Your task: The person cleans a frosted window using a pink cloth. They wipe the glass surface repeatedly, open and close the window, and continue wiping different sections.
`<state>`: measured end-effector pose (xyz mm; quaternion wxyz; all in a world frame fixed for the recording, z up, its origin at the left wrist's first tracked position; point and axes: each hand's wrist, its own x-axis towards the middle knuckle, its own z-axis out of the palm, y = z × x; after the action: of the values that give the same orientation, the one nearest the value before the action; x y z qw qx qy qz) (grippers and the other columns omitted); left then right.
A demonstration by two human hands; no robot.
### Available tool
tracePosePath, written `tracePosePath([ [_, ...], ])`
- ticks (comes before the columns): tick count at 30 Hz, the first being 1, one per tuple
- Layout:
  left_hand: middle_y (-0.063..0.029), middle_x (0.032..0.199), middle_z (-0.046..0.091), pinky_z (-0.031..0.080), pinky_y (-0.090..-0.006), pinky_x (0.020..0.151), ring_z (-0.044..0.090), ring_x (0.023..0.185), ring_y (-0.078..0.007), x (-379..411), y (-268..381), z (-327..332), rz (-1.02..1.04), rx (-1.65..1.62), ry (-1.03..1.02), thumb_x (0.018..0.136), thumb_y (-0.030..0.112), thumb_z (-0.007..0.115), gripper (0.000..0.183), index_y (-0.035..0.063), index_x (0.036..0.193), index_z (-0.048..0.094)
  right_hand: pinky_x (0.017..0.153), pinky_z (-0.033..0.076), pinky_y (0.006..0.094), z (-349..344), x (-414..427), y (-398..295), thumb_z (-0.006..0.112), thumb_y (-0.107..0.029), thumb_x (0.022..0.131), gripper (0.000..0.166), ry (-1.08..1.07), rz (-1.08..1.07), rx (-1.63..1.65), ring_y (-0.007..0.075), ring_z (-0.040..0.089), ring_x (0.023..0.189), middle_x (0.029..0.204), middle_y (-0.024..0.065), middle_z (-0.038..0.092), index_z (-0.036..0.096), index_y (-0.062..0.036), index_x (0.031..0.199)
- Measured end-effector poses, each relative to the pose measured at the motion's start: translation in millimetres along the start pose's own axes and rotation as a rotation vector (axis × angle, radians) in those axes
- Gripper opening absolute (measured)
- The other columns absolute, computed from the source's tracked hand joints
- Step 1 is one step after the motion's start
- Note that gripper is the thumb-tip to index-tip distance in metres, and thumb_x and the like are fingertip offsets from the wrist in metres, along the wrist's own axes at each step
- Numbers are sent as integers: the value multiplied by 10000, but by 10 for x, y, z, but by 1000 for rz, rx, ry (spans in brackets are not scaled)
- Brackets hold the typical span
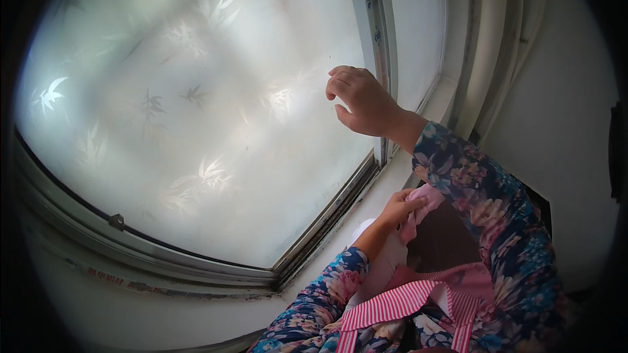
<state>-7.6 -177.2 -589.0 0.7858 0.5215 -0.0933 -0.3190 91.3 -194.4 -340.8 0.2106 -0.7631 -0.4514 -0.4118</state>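
Note:
My left hand [402,206] grips a bunched pink cloth [425,201] low in front of me, beside the white sill. My right hand [364,102] is raised before a frosted window pane [294,171] with a leaf pattern. Its fingers are loosely curled, the thumb stands apart, and nothing shows between them. Whether this hand touches the glass I cannot tell. Behind it runs the upright metal frame [374,24] of the window. Below the pane lies a dirty window track [327,215].
A small metal fitting [117,221] sits on the frame's long edge at the left. Pale vertical pipes [490,44] stand by the right wall. A pink-and-white striped apron [397,301] covers my front. A white surface [387,260] lies under my left forearm.

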Motion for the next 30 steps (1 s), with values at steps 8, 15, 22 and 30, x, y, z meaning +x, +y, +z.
tracePosePath([
  [8,-44,936,671,509,-231,675,627,783,-111,-61,75,10,31,44,5,863,184,707,326,12,1130,632,963,439,416,-23,61,-108,669,-3,710,301,-169,-31,72,317,548,1099,1075,129,567,535,-96,963],
  [15,-30,943,663,507,-232,685,619,779,-99,-42,35,-10,40,32,16,871,207,706,362,-9,1148,618,986,457,402,-520,700,236,619,74,766,173,197,-177,-134,337,533,1192,1007,141,620,557,-49,870],
  [22,-27,919,662,504,-233,667,613,764,-94,-44,28,-9,33,10,4,869,219,710,357,-2,1136,624,992,458,392,-600,904,273,624,70,769,146,84,-168,-250,323,533,1202,974,127,636,569,-43,843],
  [30,-31,915,664,501,-234,660,615,759,-102,-83,98,38,28,42,19,859,227,725,391,-5,1153,617,992,465,392,-532,930,245,623,86,741,184,57,-164,-235,335,535,1156,823,111,590,512,-58,768],
])
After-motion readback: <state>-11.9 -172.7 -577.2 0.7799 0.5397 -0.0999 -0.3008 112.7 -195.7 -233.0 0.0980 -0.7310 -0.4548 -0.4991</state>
